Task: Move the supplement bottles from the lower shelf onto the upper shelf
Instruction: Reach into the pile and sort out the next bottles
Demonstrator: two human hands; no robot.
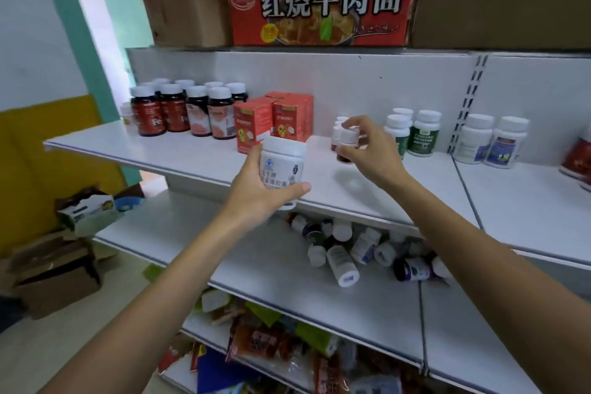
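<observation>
Left hand: fingers wrapped round white supplement jar | Right hand: fingertips pinch small dark bottle over upper shelf

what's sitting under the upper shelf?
A heap of small bottles, most lying down, on the lower shelf. The upper shelf hides the heap's back; the right forearm covers its right end.
</observation>
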